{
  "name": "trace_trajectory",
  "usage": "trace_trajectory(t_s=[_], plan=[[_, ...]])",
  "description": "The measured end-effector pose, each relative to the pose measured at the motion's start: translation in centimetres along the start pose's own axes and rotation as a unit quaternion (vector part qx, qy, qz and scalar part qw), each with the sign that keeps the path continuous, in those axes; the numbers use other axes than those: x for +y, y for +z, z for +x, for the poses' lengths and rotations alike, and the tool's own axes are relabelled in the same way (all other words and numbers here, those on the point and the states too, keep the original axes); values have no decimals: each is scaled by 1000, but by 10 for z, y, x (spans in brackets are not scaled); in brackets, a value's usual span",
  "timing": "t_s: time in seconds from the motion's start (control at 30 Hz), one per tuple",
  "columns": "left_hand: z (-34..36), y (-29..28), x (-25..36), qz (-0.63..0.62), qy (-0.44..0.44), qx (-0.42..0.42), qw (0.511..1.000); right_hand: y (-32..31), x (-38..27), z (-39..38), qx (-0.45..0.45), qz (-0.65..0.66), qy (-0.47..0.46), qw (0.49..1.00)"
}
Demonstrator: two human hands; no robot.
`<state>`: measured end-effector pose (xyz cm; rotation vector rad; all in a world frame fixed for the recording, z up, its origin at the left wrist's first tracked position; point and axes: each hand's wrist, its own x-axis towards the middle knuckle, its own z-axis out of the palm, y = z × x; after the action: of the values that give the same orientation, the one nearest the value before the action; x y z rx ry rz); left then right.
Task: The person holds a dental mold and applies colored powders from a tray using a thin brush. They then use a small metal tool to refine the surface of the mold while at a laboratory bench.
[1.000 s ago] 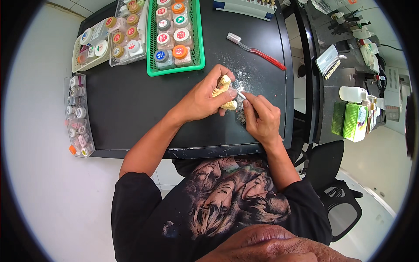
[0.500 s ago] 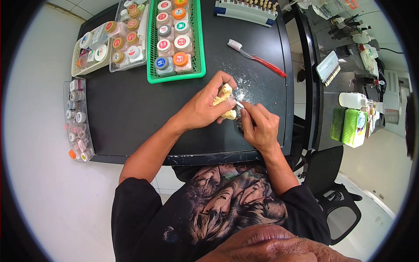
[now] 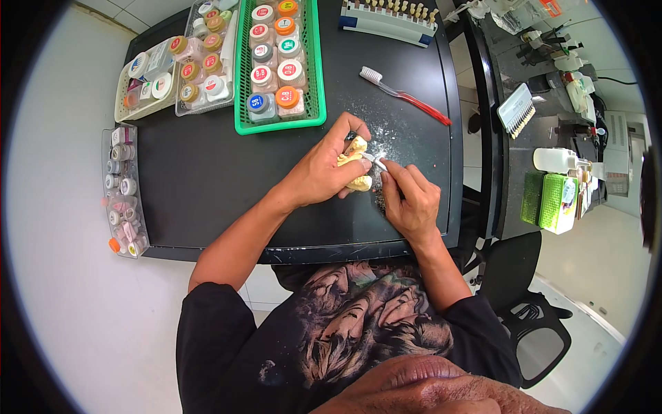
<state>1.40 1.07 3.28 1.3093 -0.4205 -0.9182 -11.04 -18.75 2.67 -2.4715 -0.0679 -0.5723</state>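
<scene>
A pale yellow dental cast [image 3: 360, 183], shaped like an arch of teeth, is gripped in my left hand [image 3: 323, 164] above the black table [image 3: 207, 181]. The left thumb presses across the inside of its curve. My right hand [image 3: 414, 199] pinches a slim white-handled tool [image 3: 380, 164] between thumb and fingers. Its near end meets the cast beside my left thumb; the exact contact is too small to make out. White powder [image 3: 390, 141] is scattered on the table just beyond and below the hands.
Beyond the hands lies a red-handled toothbrush [image 3: 420, 107]. A green basket [image 3: 281, 127] of capped jars stands at back left, near clear trays [image 3: 207, 107] of more jars. A tooth shade guide [image 3: 386, 31] sits at the far edge. To the right is a black chair [image 3: 514, 276].
The tool's tip and the cast have shifted slightly against each other, with a small turn of the right fingers. Both hands keep their holds in nearly the same place.
</scene>
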Motion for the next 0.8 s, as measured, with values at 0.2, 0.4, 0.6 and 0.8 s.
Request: trace_trajectory(t_s=[0.2,0.4,0.6,0.8], plan=[[0,-3,4,-23,-18,-19,999,1,0,0,13,10,-3,1000],[0,-7,2,-49,-19,-36,998,-1,0,-1,20,39,0,999],[1,-6,3,-55,-11,-36,998,-2,-1,-1,14,46,18,999],[1,-6,-3,-71,-12,-52,996,-1,-1,1,14,41,13,999]])
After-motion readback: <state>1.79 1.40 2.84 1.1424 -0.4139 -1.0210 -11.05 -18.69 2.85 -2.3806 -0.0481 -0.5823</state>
